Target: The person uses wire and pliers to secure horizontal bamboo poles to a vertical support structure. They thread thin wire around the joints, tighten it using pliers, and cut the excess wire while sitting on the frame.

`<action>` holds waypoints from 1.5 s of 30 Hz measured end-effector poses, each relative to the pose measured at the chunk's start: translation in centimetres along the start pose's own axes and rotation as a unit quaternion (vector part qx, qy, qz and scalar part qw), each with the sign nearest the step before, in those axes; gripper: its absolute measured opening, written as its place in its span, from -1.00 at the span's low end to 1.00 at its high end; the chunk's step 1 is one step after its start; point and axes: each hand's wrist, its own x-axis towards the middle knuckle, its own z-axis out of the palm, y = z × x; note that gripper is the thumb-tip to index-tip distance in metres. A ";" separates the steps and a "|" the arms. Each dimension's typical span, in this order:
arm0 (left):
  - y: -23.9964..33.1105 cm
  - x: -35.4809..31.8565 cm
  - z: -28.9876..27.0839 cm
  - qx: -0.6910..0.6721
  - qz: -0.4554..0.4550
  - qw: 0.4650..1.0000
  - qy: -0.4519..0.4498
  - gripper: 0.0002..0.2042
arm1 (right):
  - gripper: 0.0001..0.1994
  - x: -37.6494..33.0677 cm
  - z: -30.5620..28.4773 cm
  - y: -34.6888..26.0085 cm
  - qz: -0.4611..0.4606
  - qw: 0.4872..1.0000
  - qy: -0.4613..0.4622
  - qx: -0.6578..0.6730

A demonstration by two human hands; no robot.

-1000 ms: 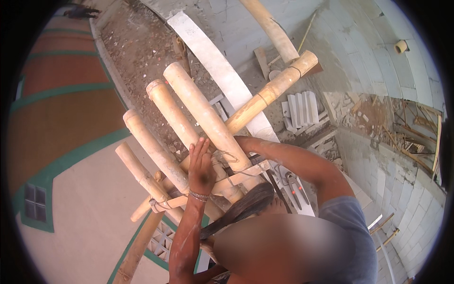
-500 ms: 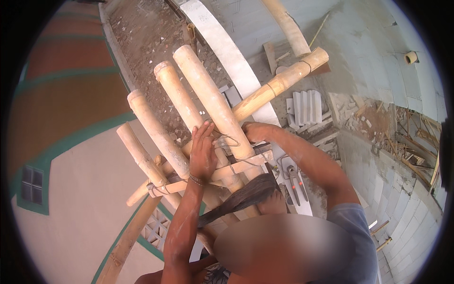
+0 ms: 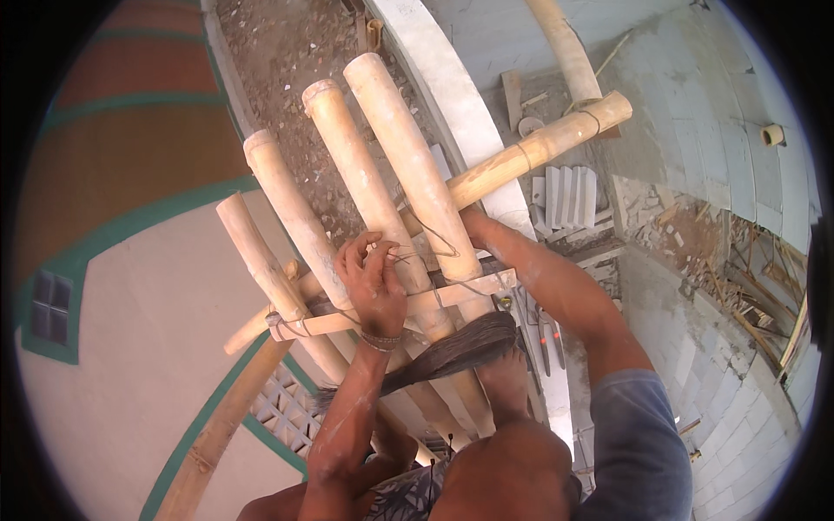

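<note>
A long bamboo pole [image 3: 401, 148] crosses in front of another bamboo pole [image 3: 547, 152] that runs up to the right. Thin dark wire [image 3: 439, 236] loops over the long pole near its lower end. My left hand [image 3: 372, 282] is closed, thumb and fingers pinching the wire's end beside a neighbouring bamboo pole [image 3: 352, 161]. Reaching behind the long pole, my right hand [image 3: 475, 227] has its fingers hidden. Below my hands, a flat bamboo strip [image 3: 465, 291] lies wired across the poles. A bundle of dark wire strands [image 3: 447, 354] lies near my foot.
Pincers [image 3: 547, 339] with red-marked handles lie on the white ledge [image 3: 473, 130] at right. Two shorter bamboo poles [image 3: 282, 187] [image 3: 256, 252] stand at left. Rubble ground [image 3: 287, 61] lies far below, with stacked grey pieces [image 3: 569, 195] beyond the ledge.
My left hand has gone from resting with fingers stretched over a pole to pinching the wire, lower down. My right hand has slipped further behind the long pole. The view has shifted slightly.
</note>
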 end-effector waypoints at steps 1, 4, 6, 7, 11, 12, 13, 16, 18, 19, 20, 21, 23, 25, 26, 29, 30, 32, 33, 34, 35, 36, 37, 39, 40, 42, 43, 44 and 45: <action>0.4 -0.5 0.0 0.023 -0.016 1.000 0.004 -0.90 | -0.58 -0.1 0.2 -0.2 -0.005 1.000 0.012 0.015; 0.9 -1.5 0.5 -0.029 -0.067 0.997 -0.021 -0.88 | -0.59 1.9 -0.9 1.5 -0.002 0.996 0.018 0.090; 1.0 -1.8 0.6 -0.072 -0.087 0.993 -0.020 -0.87 | -0.59 2.6 -1.3 2.1 -0.015 0.998 0.017 0.063; 1.0 -1.9 0.7 -0.079 -0.088 0.993 -0.005 -0.87 | -0.59 2.7 -1.3 2.1 -0.016 0.998 0.027 0.048; 0.8 -2.1 1.1 -0.080 -0.080 0.993 0.015 -0.87 | -0.59 2.4 -2.1 1.5 -0.005 0.996 0.060 0.061; 0.8 -2.1 1.2 -0.078 -0.073 0.994 0.022 -0.87 | -0.58 2.2 -2.1 1.5 -0.008 0.995 0.043 0.085; 0.5 -2.3 1.2 -0.071 -0.070 0.994 0.031 -0.86 | -0.59 1.3 -1.2 0.7 0.014 0.997 0.045 0.068; 0.9 -2.7 0.4 -0.071 -0.129 0.989 -0.002 -0.84 | -0.59 -3.5 2.5 -4.0 0.065 0.997 0.037 0.030; 1.1 -2.7 0.5 -0.075 -0.131 0.988 -0.020 -0.83 | -0.59 -5.0 2.6 -4.9 0.076 0.996 0.027 0.031; 0.9 -2.7 0.8 -0.074 -0.106 0.992 -0.016 -0.83 | -0.60 -5.2 2.3 -4.7 0.082 0.996 0.022 0.031; 0.9 -2.7 0.9 -0.072 -0.081 0.994 -0.010 -0.82 | -0.60 -4.4 1.5 -3.7 0.090 0.995 0.018 0.033; 1.0 -2.6 0.8 -0.076 -0.082 0.994 -0.016 -0.83 | -0.60 -4.3 1.5 -3.7 0.100 0.994 0.015 0.035; 1.3 -2.6 0.1 -0.083 -0.084 0.993 -0.027 -0.83 | -0.61 -4.5 1.3 -3.4 0.115 0.992 0.025 0.049; 1.0 -2.7 -0.2 -0.094 -0.076 0.992 -0.031 -0.83 | -0.61 -4.6 1.5 -3.5 0.114 0.991 0.032 0.063; 0.8 -2.8 -0.3 -0.099 -0.072 0.992 -0.033 -0.83 | -0.61 -4.7 1.6 -3.4 0.105 0.991 0.036 0.071; 0.8 -2.7 -0.5 -0.103 -0.069 0.991 -0.046 -0.83 | -0.59 -4.4 1.1 -2.7 0.093 0.992 0.044 0.069; 0.7 -2.8 -0.6 -0.107 -0.069 0.991 -0.044 -0.82 | -0.58 -4.4 1.3 -2.9 0.093 0.993 0.044 0.063; 0.5 -2.9 -0.7 -0.115 -0.067 0.990 -0.040 -0.82 | -0.58 -4.7 1.5 -3.3 0.108 0.992 0.053 0.025; 0.5 -2.9 -0.8 -0.112 -0.069 0.990 -0.046 -0.83 | -0.57 -5.0 1.6 -3.6 0.115 0.992 0.060 0.006; 0.6 -2.7 -0.9 -0.110 -0.070 0.990 -0.051 -0.83 | -0.57 -4.9 1.3 -3.3 0.111 0.992 0.052 0.000; 0.6 -2.6 -1.0 -0.107 -0.071 0.990 -0.057 -0.83 | -0.57 -4.5 0.9 -2.9 0.108 0.993 0.044 -0.006; 0.6 -2.6 -1.0 -0.107 -0.070 0.990 -0.058 -0.84 | -0.57 -4.5 0.8 -2.9 0.104 0.994 0.035 -0.013; 0.6 -2.5 -1.1 -0.106 -0.068 0.990 -0.059 -0.84 | -0.57 -4.4 0.8 -2.8 0.110 0.993 0.036 -0.025; 0.7 -2.4 -1.1 -0.109 -0.064 0.990 -0.057 -0.84 | -0.58 -4.4 1.1 -2.8 0.121 0.991 0.038 -0.048; 0.8 -2.4 -1.1 -0.113 -0.062 0.990 -0.055 -0.84 | -0.57 -4.4 1.2 -2.9 0.116 0.990 0.049 -0.065; 0.7 -2.5 -1.1 -0.112 -0.053 0.991 -0.048 -0.83 | -0.55 -4.6 1.6 -3.3 0.106 0.987 0.070 -0.097; 0.6 -2.6 -1.0 -0.107 -0.048 0.992 -0.044 -0.82 | -0.55 -4.9 1.8 -3.5 0.098 0.991 0.058 -0.070; 0.4 -2.7 -1.0 -0.101 -0.042 0.993 -0.039 -0.81 | -0.55 -5.4 1.9 -3.8 0.091 0.994 0.046 -0.043; 0.6 -2.7 -1.1 -0.116 -0.058 0.990 -0.051 -0.77 | -0.54 -5.7 1.8 -3.8 0.083 0.996 0.036 -0.015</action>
